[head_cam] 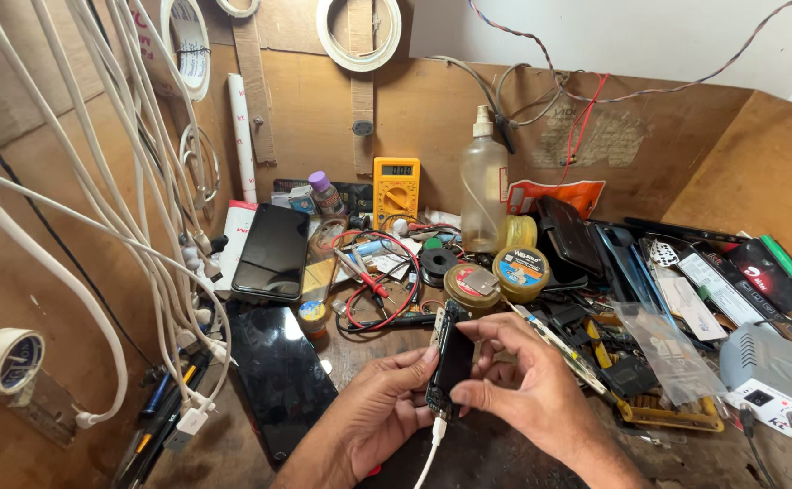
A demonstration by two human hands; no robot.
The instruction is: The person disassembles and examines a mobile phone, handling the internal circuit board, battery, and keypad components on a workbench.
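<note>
The left hand cradles a small dark phone from below and behind while the right hand pinches its right edge between thumb and fingers, so both hands are closed on it just above the cluttered wooden counter. A white cable is plugged into the phone's lower end. A larger black phone lies flat to the left, and a yellow multimeter and a clear spray bottle stand near the back wall.
</note>
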